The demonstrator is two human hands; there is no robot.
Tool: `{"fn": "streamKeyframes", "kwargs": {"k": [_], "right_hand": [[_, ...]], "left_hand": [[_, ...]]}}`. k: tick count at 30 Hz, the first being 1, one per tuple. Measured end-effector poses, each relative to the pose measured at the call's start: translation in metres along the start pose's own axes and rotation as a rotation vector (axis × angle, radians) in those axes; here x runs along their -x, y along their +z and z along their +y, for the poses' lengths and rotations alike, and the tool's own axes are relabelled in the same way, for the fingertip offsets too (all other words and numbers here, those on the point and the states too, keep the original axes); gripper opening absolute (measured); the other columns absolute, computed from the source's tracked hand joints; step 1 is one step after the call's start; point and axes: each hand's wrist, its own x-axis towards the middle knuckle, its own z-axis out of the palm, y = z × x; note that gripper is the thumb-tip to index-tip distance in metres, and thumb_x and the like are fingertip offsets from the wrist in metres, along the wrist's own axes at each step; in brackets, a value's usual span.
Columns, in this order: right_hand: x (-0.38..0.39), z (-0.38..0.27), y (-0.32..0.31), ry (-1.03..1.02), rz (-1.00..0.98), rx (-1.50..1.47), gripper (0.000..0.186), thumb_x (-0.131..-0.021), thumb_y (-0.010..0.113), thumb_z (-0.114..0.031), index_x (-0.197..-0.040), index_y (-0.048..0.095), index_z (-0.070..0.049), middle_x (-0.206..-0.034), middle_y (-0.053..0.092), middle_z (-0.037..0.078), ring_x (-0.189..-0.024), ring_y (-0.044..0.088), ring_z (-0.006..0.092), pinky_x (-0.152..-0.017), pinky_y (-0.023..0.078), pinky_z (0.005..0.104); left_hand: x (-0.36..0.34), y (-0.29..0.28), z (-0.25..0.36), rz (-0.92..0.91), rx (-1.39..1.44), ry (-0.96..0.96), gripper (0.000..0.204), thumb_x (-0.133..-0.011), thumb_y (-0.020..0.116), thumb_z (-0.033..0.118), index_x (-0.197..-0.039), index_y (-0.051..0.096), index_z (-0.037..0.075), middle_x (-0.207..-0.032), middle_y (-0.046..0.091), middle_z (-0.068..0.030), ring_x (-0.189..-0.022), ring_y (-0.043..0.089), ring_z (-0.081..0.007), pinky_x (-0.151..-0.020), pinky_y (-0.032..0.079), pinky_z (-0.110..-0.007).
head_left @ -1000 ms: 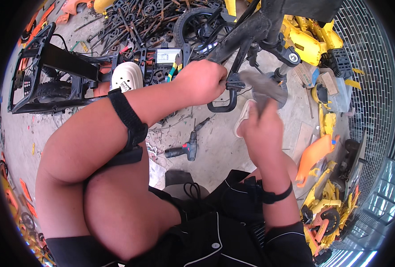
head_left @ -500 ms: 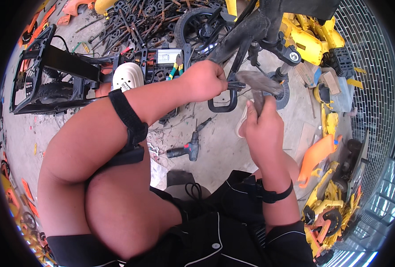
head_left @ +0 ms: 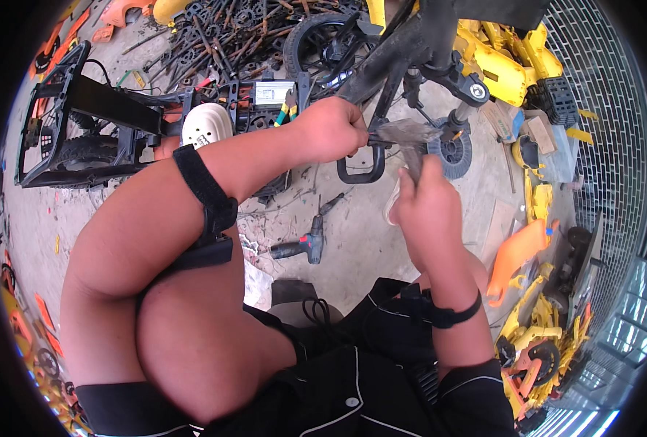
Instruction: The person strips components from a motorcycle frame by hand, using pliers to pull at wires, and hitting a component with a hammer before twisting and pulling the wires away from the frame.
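My right hand (head_left: 431,207) is closed round the handle of a hammer (head_left: 408,132), its worn grey metal head level with my left hand. Closed in a fist, my left hand (head_left: 332,130) grips a dark metal rod (head_left: 375,137), mostly hidden by the fingers; its end points at the hammer head. Whether the two touch, I cannot tell. Both hands are beside a black metal vehicle frame (head_left: 389,69), with a black loop-shaped bar (head_left: 360,177) just below the rod.
A cordless drill (head_left: 309,242) lies on the concrete floor between my legs. Green-and-yellow-handled pliers (head_left: 287,107) rest on a second black frame (head_left: 112,109) at left. Rusty metal parts (head_left: 229,36) are heaped behind; yellow plastic panels (head_left: 502,69) and an orange panel (head_left: 520,255) lie right.
The hammer has swung left, its head coming up close to the rod's end. My left hand has shifted only slightly and keeps its grip.
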Motion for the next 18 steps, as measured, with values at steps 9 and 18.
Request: {"fn": "streamKeyframes", "kwargs": {"k": [9,18], "right_hand": [[0.002,-0.001,-0.005,0.079,-0.043,-0.055,0.031,-0.103,0.064,-0.025,-0.115,0.051,0.001,-0.087,0.070,0.030,-0.081,0.069,0.0495,-0.068,0.052,0.0541],[0.003,-0.005,-0.006,0.105,-0.046,-0.103,0.029,-0.103,0.061,-0.024,-0.114,0.050,0.000,-0.084,0.070,0.029,-0.078,0.068,0.0528,-0.070,0.053,0.0602]], "left_hand": [[0.008,-0.007,0.003,-0.008,0.024,-0.011,0.017,-0.086,0.070,0.016,-0.086,0.075,0.000,-0.079,0.075,-0.0104,-0.076,0.072,-0.0201,-0.074,0.056,-0.036],[0.009,-0.014,-0.003,-0.006,0.038,0.014,0.017,-0.086,0.069,0.015,-0.086,0.075,0.000,-0.080,0.075,-0.0107,-0.075,0.071,-0.0197,-0.073,0.056,-0.036]]}}
